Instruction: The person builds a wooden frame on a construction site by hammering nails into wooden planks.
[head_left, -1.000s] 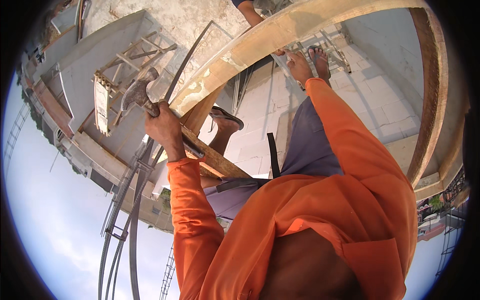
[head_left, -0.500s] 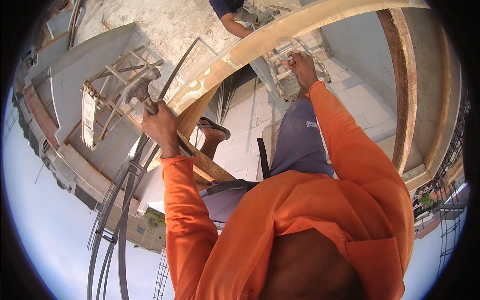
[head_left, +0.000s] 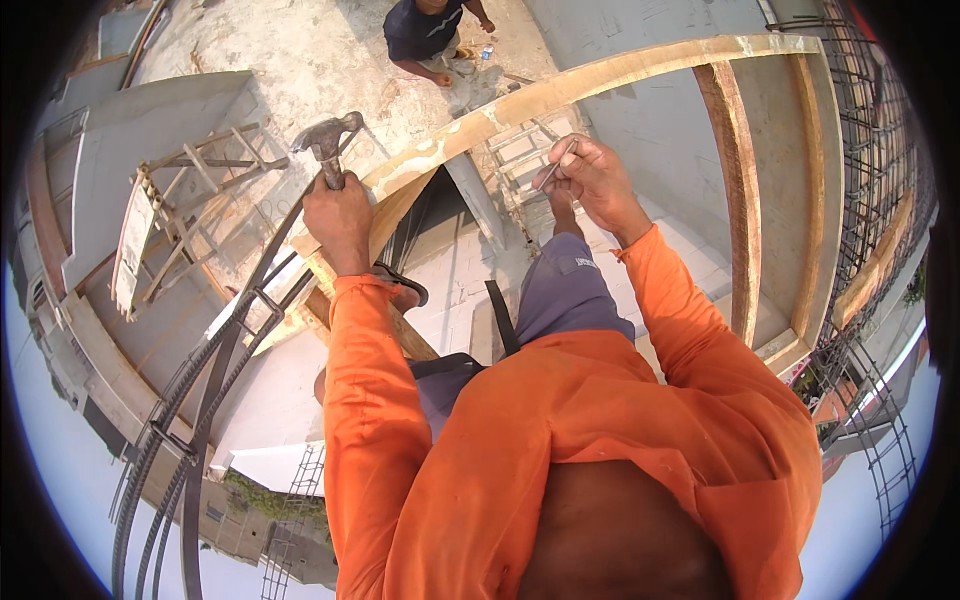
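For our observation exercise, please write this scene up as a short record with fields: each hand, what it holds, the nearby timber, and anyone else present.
Left hand: closed around the handle of a claw hammer, head upward
Right hand: raised, fingers pinching a thin, nail-like metal piece
Timber: long wooden beam beyond both hands; it looks curved, but the lens bends edges
Other person: dark shirt, across the beam

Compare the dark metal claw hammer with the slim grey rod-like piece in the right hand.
The hammer is thick, with a broad curved head; the rod-like piece is thin. The left hand wraps around the hammer near its head, while the right hand pinches the rod-like piece between its fingers. Both are hand-held.
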